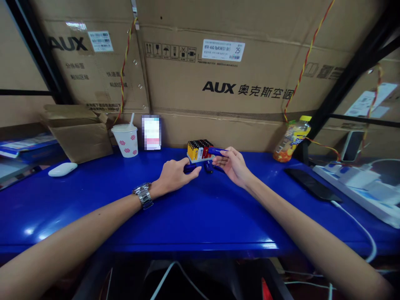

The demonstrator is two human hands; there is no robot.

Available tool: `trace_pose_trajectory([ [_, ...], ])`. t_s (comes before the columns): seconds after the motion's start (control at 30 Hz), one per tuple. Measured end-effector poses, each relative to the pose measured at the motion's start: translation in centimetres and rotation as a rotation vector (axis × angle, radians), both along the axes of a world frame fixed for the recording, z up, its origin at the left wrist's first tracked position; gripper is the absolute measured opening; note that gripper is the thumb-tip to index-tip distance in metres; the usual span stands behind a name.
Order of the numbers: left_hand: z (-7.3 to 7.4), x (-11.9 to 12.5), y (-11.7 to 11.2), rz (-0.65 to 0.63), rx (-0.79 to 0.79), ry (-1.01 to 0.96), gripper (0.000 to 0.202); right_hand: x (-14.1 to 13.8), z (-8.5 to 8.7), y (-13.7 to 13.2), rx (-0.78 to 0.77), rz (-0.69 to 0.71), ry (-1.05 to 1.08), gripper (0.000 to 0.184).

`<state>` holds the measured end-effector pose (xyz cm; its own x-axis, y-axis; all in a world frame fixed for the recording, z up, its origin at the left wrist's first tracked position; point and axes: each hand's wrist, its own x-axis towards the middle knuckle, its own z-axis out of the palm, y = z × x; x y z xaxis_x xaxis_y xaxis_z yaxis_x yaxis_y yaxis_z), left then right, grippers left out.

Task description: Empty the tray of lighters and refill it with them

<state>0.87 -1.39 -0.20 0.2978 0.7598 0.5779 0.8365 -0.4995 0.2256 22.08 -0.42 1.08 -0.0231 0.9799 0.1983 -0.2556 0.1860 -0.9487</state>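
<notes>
Tray (200, 161), packed with upright lighters (195, 151), is set on blue table (200, 208). At its right, blue lighter (218, 151) is gripped by right hand's (233, 167) fingertips. At its front-left, dark blue piece (189, 168) is flanked by left hand's (174, 176) thumb and fingers; grip cannot be told.

My one feed looks out from the wearer's head, above and behind the left hand (175, 176) and right hand (233, 167), facing forward and down over the blue table (200, 225) to the cardboard boxes (178, 89) beyond them; the forearms (290, 216) run nearest the lens.
</notes>
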Motion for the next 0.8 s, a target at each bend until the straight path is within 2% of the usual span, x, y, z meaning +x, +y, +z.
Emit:
trace_pose_trajectory([
  [0.13,0.1,0.1,-0.1,0.016,-0.004,0.005,0.041,-0.2,0.0,-0.1,-0.093,0.003,0.065,0.022],
  [0.33,0.2,0.2,-0.2,0.020,-0.032,0.000,0.038,-0.5,-0.2,-0.5,-0.089,0.166,0.070,0.030],
  [0.43,0.0,0.1,0.0,0.025,-0.029,0.015,0.042,-0.7,-0.4,-0.6,-0.123,0.225,0.078,0.024],
  [0.5,-0.1,0.1,0.0,0.030,-0.027,0.024,0.045,-0.9,-0.7,-0.6,-0.115,0.217,0.062,0.024],
  [0.7,-0.1,0.0,0.0,0.038,-0.030,0.016,0.051,-1.0,-1.1,-0.4,0.076,0.069,-0.137,0.033],
  [0.8,-0.1,0.0,0.0,0.047,-0.042,0.002,0.046,-1.0,-1.2,-0.5,0.073,0.094,-0.161,0.037],
])
